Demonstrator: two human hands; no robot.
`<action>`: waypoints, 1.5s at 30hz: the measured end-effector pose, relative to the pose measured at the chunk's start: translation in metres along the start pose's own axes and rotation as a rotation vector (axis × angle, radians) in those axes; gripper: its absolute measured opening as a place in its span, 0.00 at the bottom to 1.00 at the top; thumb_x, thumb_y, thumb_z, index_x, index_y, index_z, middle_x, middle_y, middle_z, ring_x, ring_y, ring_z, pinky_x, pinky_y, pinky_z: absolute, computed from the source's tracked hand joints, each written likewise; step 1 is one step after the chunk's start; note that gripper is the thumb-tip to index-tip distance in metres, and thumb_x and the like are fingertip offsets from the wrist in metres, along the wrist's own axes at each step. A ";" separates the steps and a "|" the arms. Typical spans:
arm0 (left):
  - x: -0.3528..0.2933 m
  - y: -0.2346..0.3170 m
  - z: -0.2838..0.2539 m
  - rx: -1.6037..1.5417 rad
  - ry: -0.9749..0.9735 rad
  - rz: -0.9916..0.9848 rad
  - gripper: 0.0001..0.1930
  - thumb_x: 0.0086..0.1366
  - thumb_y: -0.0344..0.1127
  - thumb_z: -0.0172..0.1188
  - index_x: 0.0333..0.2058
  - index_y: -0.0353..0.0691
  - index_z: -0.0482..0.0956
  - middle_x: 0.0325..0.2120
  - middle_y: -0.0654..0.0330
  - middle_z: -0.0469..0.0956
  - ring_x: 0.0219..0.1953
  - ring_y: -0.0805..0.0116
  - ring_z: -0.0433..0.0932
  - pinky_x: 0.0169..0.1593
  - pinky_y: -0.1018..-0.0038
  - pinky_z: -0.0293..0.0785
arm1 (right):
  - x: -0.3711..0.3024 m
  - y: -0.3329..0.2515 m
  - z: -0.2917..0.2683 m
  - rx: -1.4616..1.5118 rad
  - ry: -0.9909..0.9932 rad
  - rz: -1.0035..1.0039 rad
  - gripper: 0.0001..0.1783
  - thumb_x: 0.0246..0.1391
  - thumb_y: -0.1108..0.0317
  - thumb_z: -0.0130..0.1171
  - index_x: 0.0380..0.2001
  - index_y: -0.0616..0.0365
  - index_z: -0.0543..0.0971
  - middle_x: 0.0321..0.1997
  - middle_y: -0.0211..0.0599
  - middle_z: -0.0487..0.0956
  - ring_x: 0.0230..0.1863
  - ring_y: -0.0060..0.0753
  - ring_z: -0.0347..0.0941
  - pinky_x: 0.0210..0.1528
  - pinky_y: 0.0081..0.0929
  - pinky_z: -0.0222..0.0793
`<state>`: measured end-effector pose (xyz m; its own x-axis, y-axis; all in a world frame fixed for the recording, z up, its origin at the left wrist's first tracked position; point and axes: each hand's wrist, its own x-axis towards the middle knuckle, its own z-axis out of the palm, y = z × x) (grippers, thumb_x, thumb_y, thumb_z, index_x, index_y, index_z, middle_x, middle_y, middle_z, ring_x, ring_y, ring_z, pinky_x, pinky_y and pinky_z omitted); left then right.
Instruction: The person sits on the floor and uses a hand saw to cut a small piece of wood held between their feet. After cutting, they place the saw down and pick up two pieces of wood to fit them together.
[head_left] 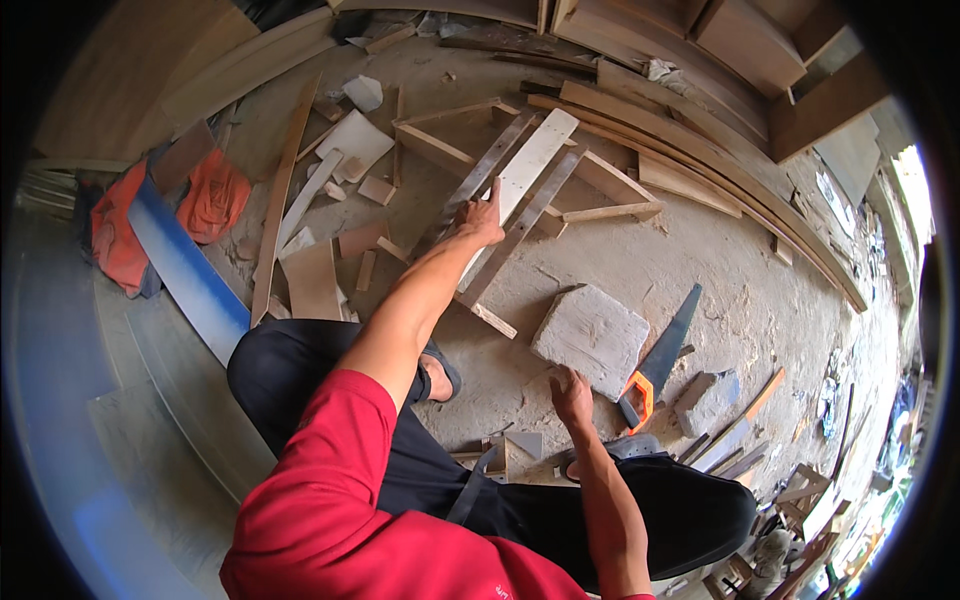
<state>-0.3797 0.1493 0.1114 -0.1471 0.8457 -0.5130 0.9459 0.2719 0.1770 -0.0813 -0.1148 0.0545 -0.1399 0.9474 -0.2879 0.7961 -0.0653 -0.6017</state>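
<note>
A long white board (540, 145) lies slantwise over a low wooden frame, between two darker slats, the right one (535, 210) in plain sight. My left hand (480, 222) reaches out to this board and grips it near its middle, index finger stretched along its face. The fingertips on the far side are partly hidden. A pale, rough square stone block (592, 338) rests on the floor to the right. Beside its near edge is my right hand (572, 396), fingers curled closed. What it holds, if anything, cannot be made out.
A handsaw (668, 350) with an orange handle lies just right of the stone block. Wood offcuts (312, 275) and a blue-and-white board (185, 265) are on the left. Long planks (700, 165) curve along the far right. A smaller stone (706, 402) lies near my right knee.
</note>
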 end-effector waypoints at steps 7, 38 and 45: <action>-0.001 -0.005 0.015 -0.037 0.072 0.003 0.53 0.57 0.40 0.62 0.69 0.46 0.30 0.54 0.39 0.69 0.57 0.44 0.69 0.61 0.52 0.62 | -0.007 0.006 -0.002 -0.054 -0.030 -0.007 0.21 0.52 0.61 0.60 0.48 0.58 0.76 0.45 0.52 0.77 0.50 0.56 0.71 0.53 0.43 0.67; -0.215 0.055 0.113 -0.652 0.375 0.406 0.12 0.65 0.44 0.50 0.34 0.45 0.77 0.31 0.47 0.80 0.35 0.43 0.78 0.39 0.53 0.74 | -0.060 -0.015 -0.039 -0.374 -0.159 0.082 0.25 0.50 0.52 0.60 0.48 0.56 0.78 0.46 0.55 0.78 0.50 0.56 0.73 0.53 0.45 0.69; -0.195 0.100 0.130 -0.752 0.469 0.624 0.14 0.62 0.42 0.56 0.27 0.36 0.76 0.26 0.43 0.78 0.31 0.42 0.78 0.34 0.53 0.73 | -0.071 0.013 -0.049 -0.261 -0.099 -0.039 0.22 0.51 0.55 0.60 0.47 0.56 0.78 0.46 0.53 0.78 0.51 0.55 0.72 0.55 0.43 0.68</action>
<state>-0.2185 -0.0484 0.1198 0.0514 0.9804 0.1901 0.4960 -0.1903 0.8472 -0.0327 -0.1677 0.1036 -0.2199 0.9116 -0.3473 0.9120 0.0658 -0.4048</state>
